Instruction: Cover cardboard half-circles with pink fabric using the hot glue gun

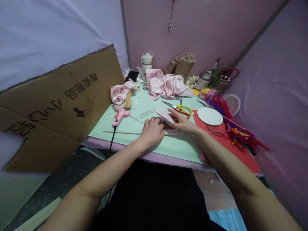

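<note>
Between my hands on the green mat is a brown cardboard piece with pink dotted fabric point(166, 116) along its edges. My left hand point(152, 132) has its fingers bent over the piece's left side, gripping it against the mat. At the right side, my right hand point(183, 123) holds the raised, fabric-covered edge between thumb and fingers. A thin wooden stick point(122, 132) runs along the mat by both hands. Scissors point(179, 108) with yellow and red handles lie just beyond, beside a clear ruler point(145, 114). The hands hide part of the cardboard.
A pink glue gun point(120, 116) with a black cord lies left. Crumpled dotted cloth point(166, 85), a bundle of sticks point(127, 101) and a white bottle point(146, 65) are behind. Right are a white disc point(210, 116), red sheet point(237, 154) and pipe cleaners point(223, 109). A cardboard panel point(60, 106) stands left.
</note>
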The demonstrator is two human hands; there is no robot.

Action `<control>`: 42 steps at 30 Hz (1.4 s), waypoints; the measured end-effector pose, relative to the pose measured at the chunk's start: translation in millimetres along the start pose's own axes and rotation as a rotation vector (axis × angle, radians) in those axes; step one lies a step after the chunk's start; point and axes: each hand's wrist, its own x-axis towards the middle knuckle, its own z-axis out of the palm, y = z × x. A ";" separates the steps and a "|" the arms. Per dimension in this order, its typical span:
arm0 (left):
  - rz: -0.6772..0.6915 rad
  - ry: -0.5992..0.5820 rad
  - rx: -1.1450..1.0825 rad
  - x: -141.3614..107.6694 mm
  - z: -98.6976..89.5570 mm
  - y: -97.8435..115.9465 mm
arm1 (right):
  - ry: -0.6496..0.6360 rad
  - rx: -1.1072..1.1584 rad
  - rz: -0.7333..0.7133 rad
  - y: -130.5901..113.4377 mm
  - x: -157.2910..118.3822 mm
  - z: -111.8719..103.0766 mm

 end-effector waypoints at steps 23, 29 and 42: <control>-0.074 0.297 -0.204 -3.1 -5.1 -7.9 | 0.460 0.068 -0.030 -37.8 -52.9 -75.0; -0.186 0.467 -0.289 -17.9 -19.6 -32.1 | 0.747 -0.819 0.022 -11.3 -40.8 -87.3; -0.645 0.298 0.010 -69.7 -39.3 -123.2 | 0.511 -1.050 -0.105 -5.6 -22.6 -30.4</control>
